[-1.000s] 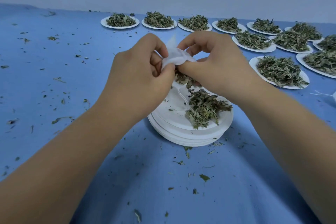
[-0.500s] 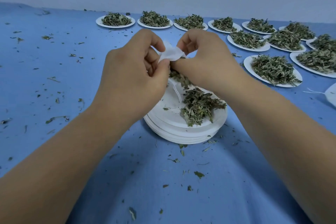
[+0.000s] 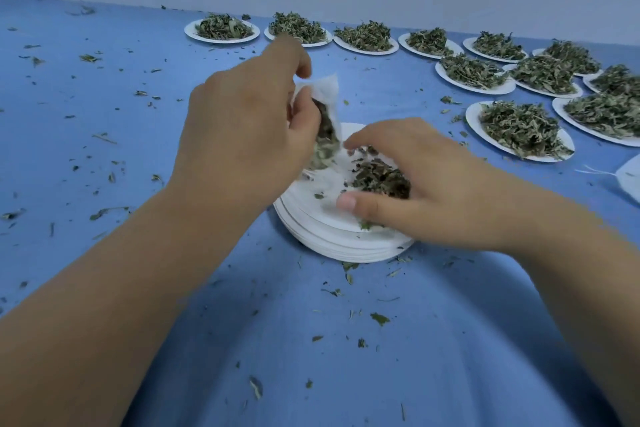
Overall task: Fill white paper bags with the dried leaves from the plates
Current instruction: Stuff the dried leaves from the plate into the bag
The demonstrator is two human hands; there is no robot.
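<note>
White paper bag (image 3: 327, 94) is pinched at its upper part between thumb and forefinger of the left hand (image 3: 242, 135). The other fingers (image 3: 298, 55) are curled behind it. The bag is held tilted above the far-left rim of the stack of plates (image 3: 332, 243), and dark leaf is seen inside it. The right hand (image 3: 443, 191) is cupped over the dried leaves (image 3: 379, 180) on the top plate. Its fingers (image 3: 367, 139) and thumb are curled round the pile and kept well apart. The bag's lower end is just left of the right fingertips; contact cannot be told because of blur. Heaped plates (image 3: 472, 121) are laid beyond and right of the right fingers on the blue table (image 3: 138, 114). Leaf scraps (image 3: 379, 318) are scattered around both hands. 1 more bag (image 3: 628, 177) is seen far right.
</note>
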